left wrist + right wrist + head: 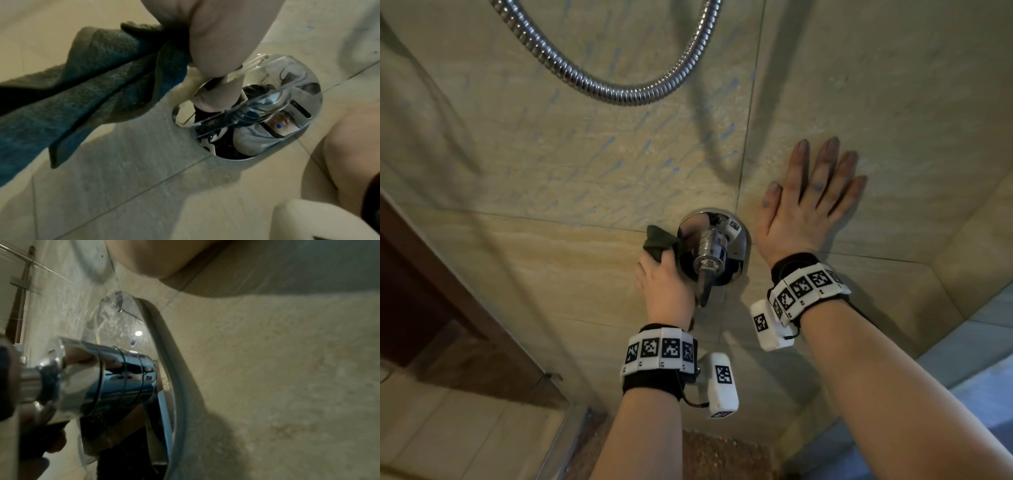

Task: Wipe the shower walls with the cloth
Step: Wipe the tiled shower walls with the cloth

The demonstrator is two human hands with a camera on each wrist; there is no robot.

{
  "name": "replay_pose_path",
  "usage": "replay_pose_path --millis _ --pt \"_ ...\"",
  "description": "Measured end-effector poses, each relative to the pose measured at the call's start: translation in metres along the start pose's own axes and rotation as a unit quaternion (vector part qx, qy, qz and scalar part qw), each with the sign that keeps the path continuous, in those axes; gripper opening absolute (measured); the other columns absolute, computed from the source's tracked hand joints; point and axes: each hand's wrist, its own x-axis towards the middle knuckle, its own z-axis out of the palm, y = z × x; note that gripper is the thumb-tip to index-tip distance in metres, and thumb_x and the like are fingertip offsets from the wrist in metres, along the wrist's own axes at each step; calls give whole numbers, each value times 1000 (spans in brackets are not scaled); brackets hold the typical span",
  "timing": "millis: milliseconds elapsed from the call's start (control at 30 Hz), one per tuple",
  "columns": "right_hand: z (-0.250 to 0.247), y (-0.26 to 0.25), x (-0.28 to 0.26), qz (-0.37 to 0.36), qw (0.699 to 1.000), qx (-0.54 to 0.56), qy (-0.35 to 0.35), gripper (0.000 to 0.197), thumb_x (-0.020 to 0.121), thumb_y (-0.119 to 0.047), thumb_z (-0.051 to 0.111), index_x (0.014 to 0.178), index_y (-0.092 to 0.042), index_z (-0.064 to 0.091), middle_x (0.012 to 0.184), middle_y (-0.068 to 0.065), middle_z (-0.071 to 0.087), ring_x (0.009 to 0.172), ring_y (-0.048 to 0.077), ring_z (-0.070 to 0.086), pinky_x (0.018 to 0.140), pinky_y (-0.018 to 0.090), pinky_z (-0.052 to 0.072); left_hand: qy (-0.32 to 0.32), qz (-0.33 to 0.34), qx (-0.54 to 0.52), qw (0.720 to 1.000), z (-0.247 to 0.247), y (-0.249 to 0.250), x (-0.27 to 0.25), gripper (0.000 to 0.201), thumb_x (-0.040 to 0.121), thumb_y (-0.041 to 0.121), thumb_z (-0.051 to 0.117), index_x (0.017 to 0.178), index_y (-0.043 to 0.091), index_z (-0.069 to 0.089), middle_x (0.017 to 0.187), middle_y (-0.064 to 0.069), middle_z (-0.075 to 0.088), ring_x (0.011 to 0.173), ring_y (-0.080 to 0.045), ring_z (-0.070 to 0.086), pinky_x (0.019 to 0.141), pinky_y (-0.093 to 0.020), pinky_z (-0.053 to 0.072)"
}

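Note:
My left hand grips a dark green-blue cloth bunched against the beige tiled shower wall, right beside the left edge of the chrome valve plate. In the left wrist view the cloth hangs in folds from my curled fingers next to the valve plate. My right hand lies flat on the wall with fingers straight and spread, just right of the valve. Blue streaks mark the tile above the valve.
A chrome valve handle juts out from the plate between my hands; the right wrist view shows its barrel close up. A metal shower hose loops across the wall above. A brown door frame stands at the left.

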Motion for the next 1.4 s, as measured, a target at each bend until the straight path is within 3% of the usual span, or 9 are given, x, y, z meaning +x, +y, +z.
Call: replay_pose_path --millis 200,400,467,633,700,800,1033,1267,1400 --pt "2 1 0 -1 1000 6 7 52 101 -36 18 147 -12 17 148 28 30 135 43 11 111 51 -7 14 75 77 994 -15 -14 4 43 79 -8 48 117 9 59 125 -21 38 111 -39 33 92 -48 35" --pt "6 2 -1 -10 1000 8 28 52 101 -35 20 146 -11 21 147 26 29 134 45 14 113 50 -8 9 -66 70 995 -25 -10 16 51 86 1 49 136 9 42 139 -23 27 123 -40 29 103 -47 27" --pt "7 3 -1 -11 999 2 35 51 101 -35 20 146 -10 22 146 27 32 134 45 16 113 51 -7 4 -77 62 995 -26 -12 17 52 85 1 49 136 7 42 139 -24 27 122 -40 30 101 -47 27" --pt "7 3 -2 -7 1000 2 28 53 100 -35 26 147 -11 21 147 28 33 134 45 14 112 53 -4 15 89 48 995 -17 -11 8 46 71 -12 53 114 3 61 117 -28 43 103 -44 38 85 -49 34" --pt "7 3 -2 -6 1000 1 28 53 100 -35 28 147 -12 21 147 27 33 135 45 14 112 54 -3 21 114 58 992 -18 -13 9 44 70 -12 53 109 4 63 114 -26 45 102 -44 39 81 -49 36" --pt "8 3 -2 -5 999 -2 32 53 100 -35 29 147 -12 21 147 27 33 135 45 16 113 54 -2 31 82 89 992 -19 -18 11 40 77 -7 51 112 7 61 119 -23 42 108 -41 36 86 -50 35" --pt "7 2 -2 -6 1000 -2 25 53 100 -35 27 147 -12 20 148 27 32 135 45 16 112 54 -3 -21 -44 50 998 -12 -12 9 56 81 -4 48 135 9 42 139 -22 27 123 -39 30 103 -45 26" --pt "6 3 -2 -6 1000 -6 23 54 100 -36 26 148 -12 18 148 27 31 136 44 14 112 53 -4 15 68 44 997 -13 -7 5 50 75 -10 49 121 9 56 121 -21 40 109 -39 35 88 -45 34" --pt "8 5 -5 -11 1000 -4 24 54 101 -36 26 148 -12 18 148 27 31 136 44 14 112 55 -1 1 -47 34 998 -19 -14 10 52 82 -4 50 132 9 48 138 -22 30 121 -39 30 99 -45 29"
